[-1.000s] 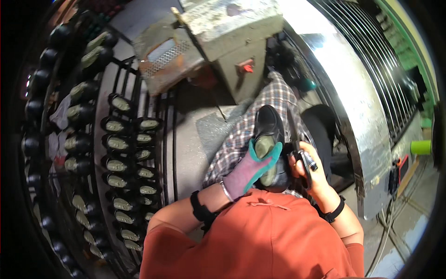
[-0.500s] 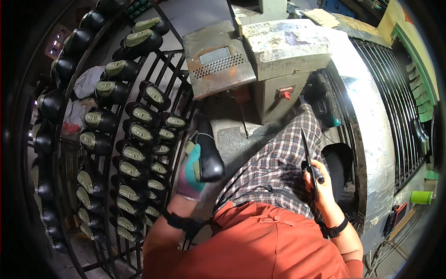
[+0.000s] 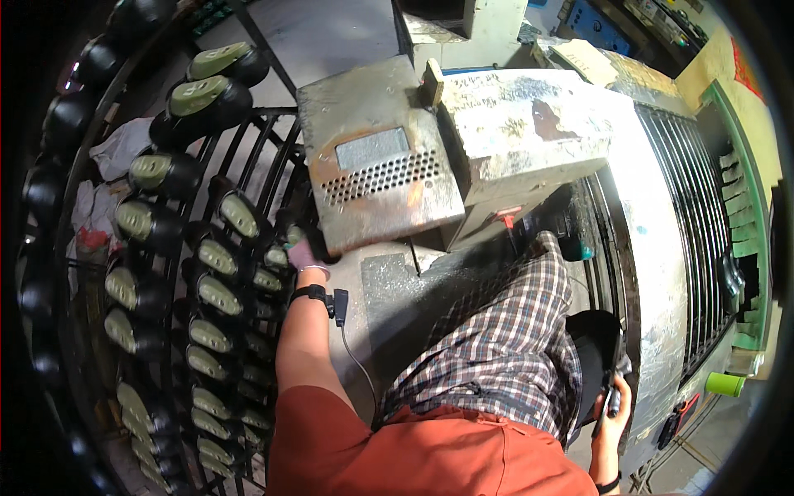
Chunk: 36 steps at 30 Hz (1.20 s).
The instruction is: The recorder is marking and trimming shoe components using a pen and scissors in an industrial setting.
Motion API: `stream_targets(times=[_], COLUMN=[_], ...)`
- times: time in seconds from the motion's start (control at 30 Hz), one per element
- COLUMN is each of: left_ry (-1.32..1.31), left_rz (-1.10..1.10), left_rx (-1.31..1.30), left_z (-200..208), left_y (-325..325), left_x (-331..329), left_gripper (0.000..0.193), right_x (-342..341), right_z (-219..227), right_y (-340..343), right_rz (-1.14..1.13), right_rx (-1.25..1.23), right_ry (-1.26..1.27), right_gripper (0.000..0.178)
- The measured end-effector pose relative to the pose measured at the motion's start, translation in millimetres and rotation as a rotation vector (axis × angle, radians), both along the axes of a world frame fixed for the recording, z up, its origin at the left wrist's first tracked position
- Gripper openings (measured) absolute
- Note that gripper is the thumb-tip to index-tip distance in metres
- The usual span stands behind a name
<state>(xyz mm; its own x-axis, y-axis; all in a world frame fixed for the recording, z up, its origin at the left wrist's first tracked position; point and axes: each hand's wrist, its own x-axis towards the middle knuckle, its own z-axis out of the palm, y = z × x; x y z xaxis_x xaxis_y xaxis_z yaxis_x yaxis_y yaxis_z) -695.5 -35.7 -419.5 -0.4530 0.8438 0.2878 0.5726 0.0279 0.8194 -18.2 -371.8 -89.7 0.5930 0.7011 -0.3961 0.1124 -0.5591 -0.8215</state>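
Note:
At the rack's right side is my left hand [image 3: 308,255], in a pink and teal glove, its fingers partly hidden. It appears to be closed on a black shoe [image 3: 323,245], of which only a dark part shows beside the metal machine cover. Low on the right, my right hand [image 3: 614,417] is bare and closed round a dark hand tool [image 3: 613,403] with a stubby black handle part; its exact kind is not clear. The tool is close to my right thigh and the black seat-like pad [image 3: 591,339].
On the left, a black metal rack [image 3: 269,165] carries rows of black shoes on olive lasts [image 3: 217,255]. Ahead stands a machine with a perforated metal cover [image 3: 372,198] and a red switch [image 3: 506,218]. A conveyor with metal bars [image 3: 686,223] runs along the right.
My left hand has carried the black shoe forward and left, from over the floor to the rack. My right hand and its tool have moved down and right. The view has shifted.

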Motion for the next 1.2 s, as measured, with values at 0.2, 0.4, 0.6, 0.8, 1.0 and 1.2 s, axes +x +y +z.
stream_targets(times=[0.2,0.4,0.6,0.8,1.0,1.2], left_ry=[-0.007,-0.017,0.502,1.349,-0.212,0.048], left_rz=[0.630,0.509,0.284,-0.270,-0.984,-1.381], left_rx=[-0.445,-0.725,-0.560,-0.966,-0.480,-0.167], left_z=[45.0,14.9,27.1,-31.7,201.5,369.6], left_y=[84.6,105.2,155.5,-56.8,-80.7,-57.2], left_x=[59.4,17.3,31.4,82.1,348.6,525.7], left_gripper=[0.066,0.046,0.035,0.046,0.041,0.036], right_x=[-9.4,-24.0,-12.0,2.2,60.1,108.7], right_z=[29.8,30.9,22.1,32.4,35.8,33.6], right_y=[-12.6,16.2,6.7,3.8,-21.4,-66.7], right_rz=[-0.185,-0.170,0.039,0.202,0.057,-0.127], right_rx=[0.000,-0.104,-0.031,0.201,0.207,0.164], right_ry=[-0.108,-0.161,-0.209,-0.515,-0.762,-0.874], right_gripper=[0.046,0.050,0.051,0.047,0.045,0.047])
